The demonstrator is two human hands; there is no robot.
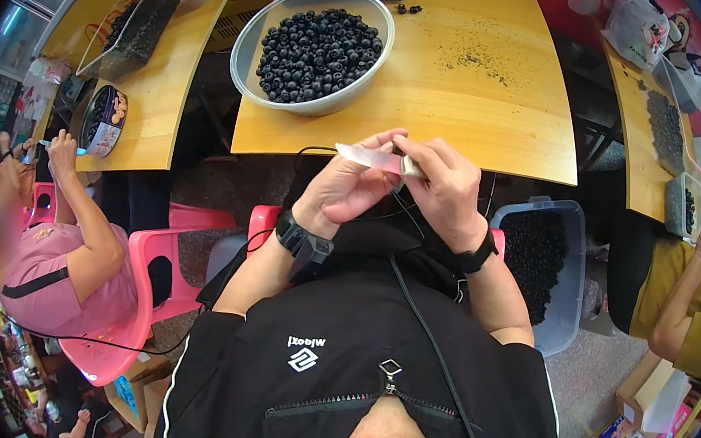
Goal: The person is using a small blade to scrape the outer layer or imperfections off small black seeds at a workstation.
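My right hand (449, 191) is closed around the handle of a small knife (364, 156), its pale blade pointing left across my left hand. The fingertips of my left hand (344, 188) are pinched together by the blade, close to my right fingers. What they pinch is mostly hidden; only a small dark bit shows. Both hands are held just off the near edge of the wooden table (498, 136). Beyond them stands a clear round bowl (246, 56), holding many dark, round, berry-like pieces (321, 56).
Dark crumbs (476, 62) are scattered on the table. A clear bin (568, 283) of dark pieces stands low at my right. At the left, a person in pink (72, 274) sits by a round tin (104, 122); another in mustard (687, 301) sits at the right. A thin cable (438, 359) crosses my chest.
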